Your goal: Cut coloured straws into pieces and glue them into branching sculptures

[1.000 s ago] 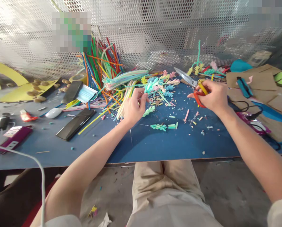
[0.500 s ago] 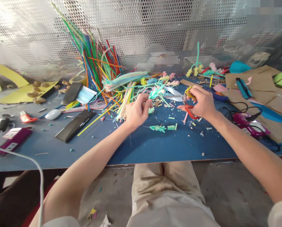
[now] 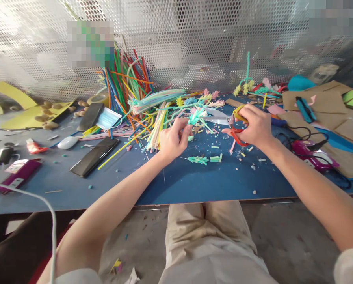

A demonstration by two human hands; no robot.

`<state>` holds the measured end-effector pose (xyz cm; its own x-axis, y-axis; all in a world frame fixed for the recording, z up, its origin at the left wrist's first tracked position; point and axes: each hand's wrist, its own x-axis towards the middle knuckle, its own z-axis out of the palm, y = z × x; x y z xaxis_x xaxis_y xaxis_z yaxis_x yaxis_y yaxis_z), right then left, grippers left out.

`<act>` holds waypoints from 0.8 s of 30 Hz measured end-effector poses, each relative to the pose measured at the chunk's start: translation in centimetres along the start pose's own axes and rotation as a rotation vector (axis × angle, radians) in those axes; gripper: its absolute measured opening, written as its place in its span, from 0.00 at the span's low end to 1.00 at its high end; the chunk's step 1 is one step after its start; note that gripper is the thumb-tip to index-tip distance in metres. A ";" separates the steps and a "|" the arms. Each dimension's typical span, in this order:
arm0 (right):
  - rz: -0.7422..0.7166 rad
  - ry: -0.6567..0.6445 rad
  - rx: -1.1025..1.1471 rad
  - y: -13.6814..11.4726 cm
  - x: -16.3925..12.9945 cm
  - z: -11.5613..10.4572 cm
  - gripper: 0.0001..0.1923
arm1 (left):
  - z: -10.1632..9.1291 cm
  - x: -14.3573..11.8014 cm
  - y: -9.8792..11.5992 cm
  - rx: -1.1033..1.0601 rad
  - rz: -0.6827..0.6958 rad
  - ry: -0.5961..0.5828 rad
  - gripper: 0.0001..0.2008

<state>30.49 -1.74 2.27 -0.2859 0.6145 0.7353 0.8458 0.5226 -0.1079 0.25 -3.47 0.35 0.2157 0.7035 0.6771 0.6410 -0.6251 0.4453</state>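
Note:
My left hand point(image 3: 172, 139) pinches a short teal straw piece point(image 3: 196, 116) with a frayed end, held just above the blue board point(image 3: 194, 181). My right hand point(image 3: 255, 126) grips scissors point(image 3: 223, 117) with red and yellow handles. Their silver blades point left, tips close to the straw piece. A heap of coloured straws point(image 3: 135, 98) lies behind my left hand. Cut green straw bits point(image 3: 198, 159) lie on the board between my hands.
A black phone point(image 3: 94, 156), a white mouse point(image 3: 67, 142), a face mask point(image 3: 106, 117) and a purple box point(image 3: 17, 173) sit at the left. Cardboard sheets point(image 3: 321, 100) and a pink tool with black cable point(image 3: 311, 154) lie at the right. A perforated metal screen point(image 3: 194, 39) closes the back.
My right hand brought the scissors left and down from the far right toward my left hand. My left hand lifted the teal straw piece to meet the blades.

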 end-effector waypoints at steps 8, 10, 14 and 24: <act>0.012 -0.039 -0.033 -0.2 0.0 0.0 0.32 | 0.0 0.1 0.1 0.021 -0.002 -0.004 0.12; 0.020 -0.047 -0.027 -0.2 0.0 0.0 0.32 | 0.0 0.1 0.0 0.021 -0.006 -0.003 0.13; 0.019 -0.073 -0.019 -0.2 0.1 -0.1 0.33 | 0.1 0.1 -0.1 0.023 0.009 0.005 0.12; -0.004 -0.092 -0.020 0.1 0.0 0.1 0.28 | -0.1 0.1 0.2 0.004 0.015 0.002 0.11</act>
<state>30.52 -1.67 2.18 -0.3286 0.6645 0.6711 0.8531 0.5137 -0.0909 0.33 -3.56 0.58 0.2237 0.6933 0.6850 0.6404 -0.6344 0.4329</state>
